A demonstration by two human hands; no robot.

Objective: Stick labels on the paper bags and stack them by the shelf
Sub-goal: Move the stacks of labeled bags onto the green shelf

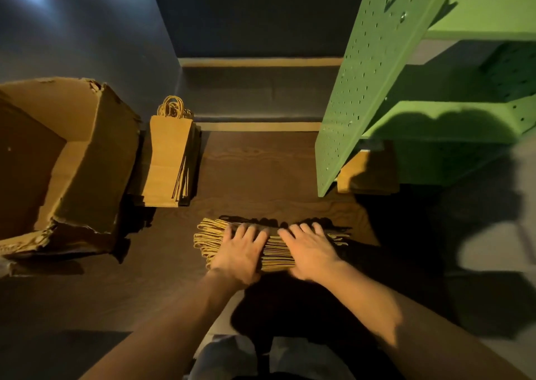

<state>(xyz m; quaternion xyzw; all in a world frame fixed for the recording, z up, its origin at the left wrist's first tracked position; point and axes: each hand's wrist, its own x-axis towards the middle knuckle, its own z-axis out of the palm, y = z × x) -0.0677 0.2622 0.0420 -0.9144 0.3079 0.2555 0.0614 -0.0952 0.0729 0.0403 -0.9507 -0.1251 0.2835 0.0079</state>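
A thick bundle of flat brown paper bags (277,253) stands on edge on the dark wooden floor in front of me, its twisted paper handles pointing left. My left hand (240,249) lies over the bundle's left part, fingers curled over its far side. My right hand (310,249) covers the right part the same way. A second stack of brown bags (166,159) lies flat further back on the left, handles pointing away. No labels are visible.
A torn open cardboard box (72,159) stands at the left, beside the second stack. A green perforated metal shelf (362,89) rises at the right, with a brown box (348,173) under it. A dark wall runs along the back. My knees show at the bottom.
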